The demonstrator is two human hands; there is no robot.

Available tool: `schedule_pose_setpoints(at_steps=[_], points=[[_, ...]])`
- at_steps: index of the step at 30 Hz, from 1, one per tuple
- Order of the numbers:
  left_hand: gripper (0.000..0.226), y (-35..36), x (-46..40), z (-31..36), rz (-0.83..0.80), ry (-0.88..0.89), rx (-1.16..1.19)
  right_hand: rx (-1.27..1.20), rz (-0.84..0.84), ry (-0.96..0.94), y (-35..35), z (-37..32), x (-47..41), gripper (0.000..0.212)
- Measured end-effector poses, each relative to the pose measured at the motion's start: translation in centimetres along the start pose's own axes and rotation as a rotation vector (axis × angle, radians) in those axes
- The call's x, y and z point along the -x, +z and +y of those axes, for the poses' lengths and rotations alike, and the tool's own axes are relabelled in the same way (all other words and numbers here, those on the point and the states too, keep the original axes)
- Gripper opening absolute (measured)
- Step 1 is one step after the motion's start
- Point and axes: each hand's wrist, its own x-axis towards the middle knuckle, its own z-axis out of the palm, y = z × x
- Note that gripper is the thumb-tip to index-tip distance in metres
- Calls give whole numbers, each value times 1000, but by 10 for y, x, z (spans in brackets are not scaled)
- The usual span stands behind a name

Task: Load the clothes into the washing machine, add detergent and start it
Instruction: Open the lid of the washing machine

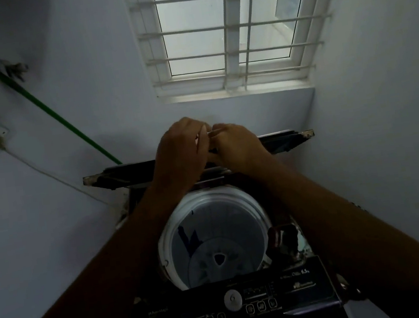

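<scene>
From the head view, a top-loading washing machine (222,238) stands in a narrow corner under a barred window (228,34), its lid (124,174) folded up and back so that the drum (214,239) lies open to the person above it. Both arms reach over the opening to the raised lid's top edge, where the left hand (182,149) and the right hand (235,141) meet almost touching. The left fingers (201,138) are curled loosely and the right fingers (215,133) pinch toward them; a small pale sliver shows between the two, but it is too small and blurred to say what it is, or whether either hand truly has hold of it or of the lid edge. The hands probably sit there because the lid needs steadying or something small is being handled over it. The drum seems nearly empty: the pulsator at its bottom is bare, and only a dark strip that may be cloth hangs against the left inner wall. No pile of clothes and no detergent container can be made out. A dark reddish fitting (281,237) sits at the right of the tub rim, perhaps the detergent tray. The control panel (234,303) faces the person at the near edge, with its round dial and buttons out of both hands' reach, so loading appears barely begun.
</scene>
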Motion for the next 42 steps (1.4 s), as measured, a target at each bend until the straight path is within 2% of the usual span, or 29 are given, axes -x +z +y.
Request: schedule_pose_setpoints(at_steps=[3,5,7,10,15,18,21,24,30,37,42], points=[[40,3,11,-1,51,-47,-111,81,140,70,9,2,-9,37],[45,9,14,-9,27,-27,-175,151,153,151,13,4,-14,43],[48,13,11,-20,-26,-6,-234,213,139,227,13,3,-20,38],[45,16,0,-36,-63,-6,-297,178,124,300,16,5,-29,29],[48,21,-22,-43,-51,-34,-355,125,67,234,15,24,-44,41],[51,26,-39,-52,-52,-43,-379,123,36,217,15,36,-55,41],[55,31,-57,-65,-80,-40,-393,55,81,200,16,47,-63,42],[54,35,-73,-78,-91,-33,-384,94,125,132,22,60,-67,42],[46,45,-104,-98,-164,-64,-354,91,60,217,36,73,-93,54],[43,58,-130,-115,-192,-92,-349,163,-6,230,46,91,-118,52],[38,70,-151,-130,-172,-95,-328,210,-121,264,51,103,-132,69]])
